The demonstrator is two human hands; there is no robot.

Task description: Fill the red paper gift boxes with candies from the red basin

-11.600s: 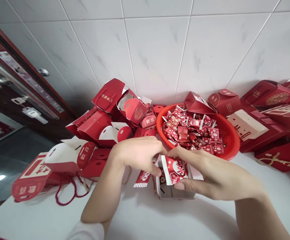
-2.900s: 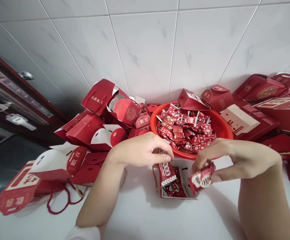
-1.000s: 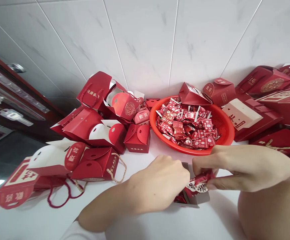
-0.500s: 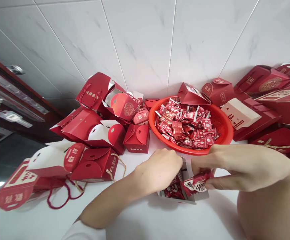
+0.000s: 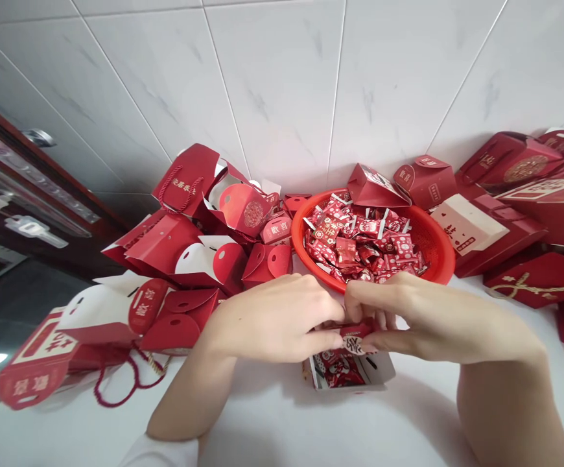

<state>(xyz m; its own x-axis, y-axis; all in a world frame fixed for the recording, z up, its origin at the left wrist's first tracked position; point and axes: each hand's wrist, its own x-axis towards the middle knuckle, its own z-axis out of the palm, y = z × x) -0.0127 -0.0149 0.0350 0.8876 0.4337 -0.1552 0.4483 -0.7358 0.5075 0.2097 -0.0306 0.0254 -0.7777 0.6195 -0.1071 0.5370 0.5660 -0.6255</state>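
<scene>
Left hand [image 5: 272,321] and right hand [image 5: 423,318]: each grip pinches an end of one red-and-white wrapped packet [image 5: 352,342], above the open white-lined paper box [image 5: 384,371] on white tabletop [image 5: 272,415]. Round red plastic basin [image 5: 440,250], heaped with similar packets [image 5: 345,250], at box's 12 o'clock.

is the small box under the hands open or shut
Open: the small, white-lined cardboard box shows its inside, with a glossy red packet lying in it.

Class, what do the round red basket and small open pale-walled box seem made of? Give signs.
Round red basket: probably plastic, slightly glossy; smooth, continuous rim. Small open pale-walled box: likely thin card, matte; flat walls, thin edges.
</scene>
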